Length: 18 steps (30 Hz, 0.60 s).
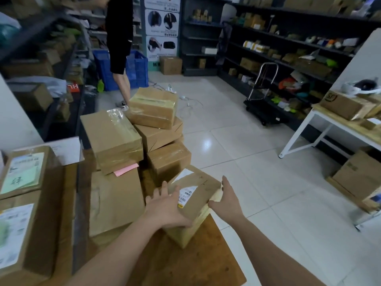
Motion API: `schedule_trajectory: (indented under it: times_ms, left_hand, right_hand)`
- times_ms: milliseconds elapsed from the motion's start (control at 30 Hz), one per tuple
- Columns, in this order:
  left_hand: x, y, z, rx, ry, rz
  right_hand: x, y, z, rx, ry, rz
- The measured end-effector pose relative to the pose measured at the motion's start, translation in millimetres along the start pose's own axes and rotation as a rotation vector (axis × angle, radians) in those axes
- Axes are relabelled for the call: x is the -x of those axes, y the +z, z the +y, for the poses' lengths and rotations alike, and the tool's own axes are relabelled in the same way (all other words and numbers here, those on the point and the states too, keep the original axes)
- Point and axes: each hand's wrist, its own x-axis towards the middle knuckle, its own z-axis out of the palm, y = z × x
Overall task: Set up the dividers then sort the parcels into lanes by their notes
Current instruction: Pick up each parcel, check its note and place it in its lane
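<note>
Brown cardboard everywhere. The parcel (198,195) with the white shipping label sits at the right edge of the wooden bench (195,265), tilted, and its far corner pokes out past the edge over the floor (247,141). The left hand (165,209) lies flat on the parcel's top near the left edge, fingers straight and spread. The right hand (226,201) presses flat against its right side, fingers straight and pointing up. So it's squeezed between two flat palms, with no fingers curled round it. Can't tell if its bottom rests fully on the bench.

Just behind it is a messy stack of parcels (160,133), all skewed with corners sticking out. A pink note (126,169) peeks out from under the taped box (111,137), on top of the big flat one (115,201). At far left, a parcel with a green note (22,172) lies well apart.

The right of the bench is bare tile, wide open up to a folding trolley (263,100) by the shelves and a white-legged table (329,129). A person (119,38) stands beyond the stack, by blue crates (138,67).
</note>
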Motion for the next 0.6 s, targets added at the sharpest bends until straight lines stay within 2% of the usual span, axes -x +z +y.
schedule_trajectory:
  times_ms: [67, 133, 200, 267, 400, 500, 600]
  left_hand:
    - [-2.2, -8.7, 0.0, 0.210, -0.054, -0.038]
    - [2.1, -18.5, 0.1, 0.628, -0.092, -0.116]
    - [9.4, -21.1, 1.8, 1.066, -0.134, -0.195]
    - [14.5, -16.2, 3.2, 1.283, -0.217, -0.252]
    - [8.7, 10.1, 6.6, 1.493, -0.287, -0.142]
    - [6.6, 19.4, 13.6, 1.437, -0.311, -0.036]
    - [6.8, 22.5, 22.8, 1.390, -0.271, -0.042]
  right_hand:
    - [-6.5, -1.9, 0.5, -0.214, 0.064, 0.060]
    - [-9.4, -3.9, -1.0, -0.364, 0.154, 0.060]
    - [-9.1, -3.6, -1.4, -0.484, 0.250, -0.013]
    - [-6.4, -3.9, -1.8, -0.600, 0.282, -0.098]
    - [-2.9, -8.5, -2.2, -0.689, 0.241, -0.166]
    - [-4.2, -13.0, 0.8, -0.663, 0.181, -0.191]
    - [-5.1, -13.8, 5.3, -0.655, 0.145, -0.184]
